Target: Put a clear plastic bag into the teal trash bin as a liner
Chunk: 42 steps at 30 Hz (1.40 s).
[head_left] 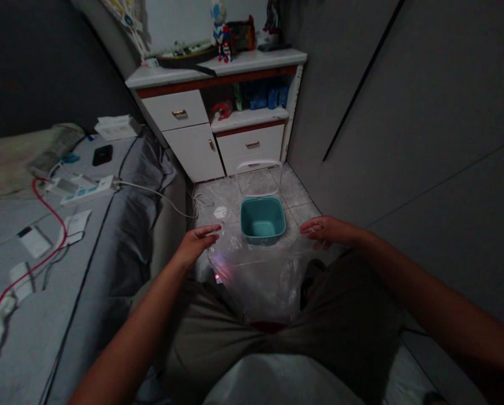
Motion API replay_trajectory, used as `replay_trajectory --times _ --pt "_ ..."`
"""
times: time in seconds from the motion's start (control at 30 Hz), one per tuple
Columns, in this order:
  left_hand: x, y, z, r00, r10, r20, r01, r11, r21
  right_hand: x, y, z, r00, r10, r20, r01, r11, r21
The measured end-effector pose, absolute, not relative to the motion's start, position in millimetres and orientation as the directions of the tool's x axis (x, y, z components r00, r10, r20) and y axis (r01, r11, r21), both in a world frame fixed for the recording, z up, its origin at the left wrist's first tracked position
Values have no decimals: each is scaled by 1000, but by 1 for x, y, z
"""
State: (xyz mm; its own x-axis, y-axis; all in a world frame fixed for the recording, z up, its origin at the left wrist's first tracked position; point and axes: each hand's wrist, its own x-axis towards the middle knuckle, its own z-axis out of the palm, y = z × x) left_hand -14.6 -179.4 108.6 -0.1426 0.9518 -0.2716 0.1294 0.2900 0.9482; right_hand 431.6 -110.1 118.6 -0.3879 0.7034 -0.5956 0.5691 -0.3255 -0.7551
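A clear plastic bag (262, 281) is stretched out between my two hands, above my lap and the floor. My left hand (195, 244) pinches its left edge with fingers pointing inward. At its right edge my right hand (325, 230) is closed on the plastic, though the exact grip is blurred. Just beyond the bag, a teal bin (262, 222) stands upright on the tiles, its inside visible from above. Behind that bin is a white rim frame (281, 179). The bag's near end hangs between my knees.
On the left is a bed (108, 247) with a power strip (89, 190), a phone (103, 155), a tissue box (117, 128) and cables. A white cabinet (184, 149) stands ahead. A grey wardrobe wall (387, 112) rises on the right. A white disc (220, 212) lies on the floor.
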Motion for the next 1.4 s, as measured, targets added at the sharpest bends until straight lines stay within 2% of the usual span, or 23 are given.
replay_trajectory --times 0.13,0.27,0.4,0.57,0.77,1.03,1.23,1.3,1.4 --pt "-13 -152 74 -104 932 -347 246 362 899 422 -95 87 -326 680 -656 664 -330 -671" --pt "-9 -123 41 -149 922 -357 433 385 815 410 -78 60 -237 679 -695 770 -304 -560" --pt "-5 -102 14 -191 911 -366 596 404 694 399 -61 35 -192 704 -684 893 -164 -419" --pt "-5 -89 -10 -212 902 -377 654 418 630 393 -44 12 -216 727 -652 956 23 -291" --pt "-9 -81 -20 -217 923 -319 722 372 584 392 -33 1 -184 715 -675 962 -9 -273" --pt "-2 -73 -7 -236 939 -248 810 332 484 401 -22 -7 -137 734 -665 967 -45 -249" --pt "6 -69 -6 -175 939 -296 799 311 515 410 -12 -24 -44 706 -707 964 -155 -215" --pt "6 -67 -6 -165 942 -293 801 301 518 412 -7 -24 -37 730 -682 974 -125 -187" --pt "6 -65 -3 -160 957 -240 804 268 531 411 7 -17 -90 817 -570 987 -3 -161"
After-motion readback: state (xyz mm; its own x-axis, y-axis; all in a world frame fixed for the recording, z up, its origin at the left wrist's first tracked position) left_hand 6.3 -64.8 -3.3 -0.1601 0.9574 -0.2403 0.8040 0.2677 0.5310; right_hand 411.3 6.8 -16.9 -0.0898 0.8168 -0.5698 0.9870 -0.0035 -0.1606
